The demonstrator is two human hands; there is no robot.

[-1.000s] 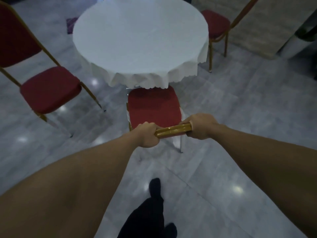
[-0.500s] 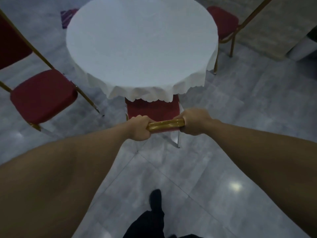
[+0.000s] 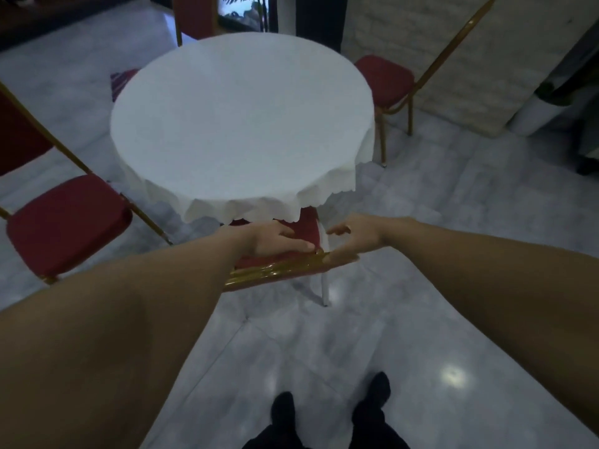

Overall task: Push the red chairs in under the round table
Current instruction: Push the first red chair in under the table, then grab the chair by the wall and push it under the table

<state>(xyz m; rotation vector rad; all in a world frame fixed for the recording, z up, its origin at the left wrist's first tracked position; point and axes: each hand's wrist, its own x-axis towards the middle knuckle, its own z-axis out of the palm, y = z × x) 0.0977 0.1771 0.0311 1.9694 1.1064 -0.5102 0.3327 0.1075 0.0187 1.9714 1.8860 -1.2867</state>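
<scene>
Fingers (image 3: 291, 243) of both hands lay loose and open over the near red chair (image 3: 306, 230), its gold top rail (image 3: 275, 270) crosswise, seat tucked under the round table (image 3: 241, 124); grey marble floor (image 3: 437, 319) gleamed.

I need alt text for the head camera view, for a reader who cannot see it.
Two bare hands, left hand and right hand, open above the gold top rail of a red chair tucked under a round table with a white cloth. Two more red chairs, left chair and right chair, stand pulled out.

Both arms extended; left hand (image 3: 275, 239) and right hand (image 3: 353, 236) unclenched, fingers loose, just short of tabletop (image 3: 243, 124) edge.
</scene>
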